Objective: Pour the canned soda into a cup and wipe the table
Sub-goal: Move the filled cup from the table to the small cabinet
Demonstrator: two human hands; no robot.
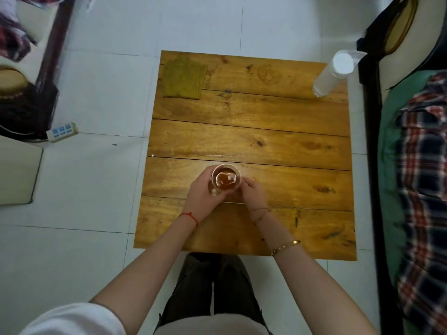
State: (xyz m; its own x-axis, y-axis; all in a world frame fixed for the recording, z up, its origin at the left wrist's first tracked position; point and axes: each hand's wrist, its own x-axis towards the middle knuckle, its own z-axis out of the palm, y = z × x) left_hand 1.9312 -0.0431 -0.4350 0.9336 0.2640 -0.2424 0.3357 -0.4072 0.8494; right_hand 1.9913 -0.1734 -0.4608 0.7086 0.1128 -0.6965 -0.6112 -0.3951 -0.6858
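A clear plastic cup (226,178) with brown soda and a streak of foam stands on the wooden table (254,139), near its front middle. My left hand (200,197) curls round the cup's left side. My right hand (252,193) curls round its right side. A folded green cloth (184,78) lies at the table's far left corner. No soda can is in view. A few small wet drops (330,189) shine on the wood to the right of the cup.
A stack of white plastic cups (332,73) lies tilted at the far right corner. A bed with a plaid cloth (420,180) runs along the right side. A power strip (62,131) lies on the white tiled floor to the left.
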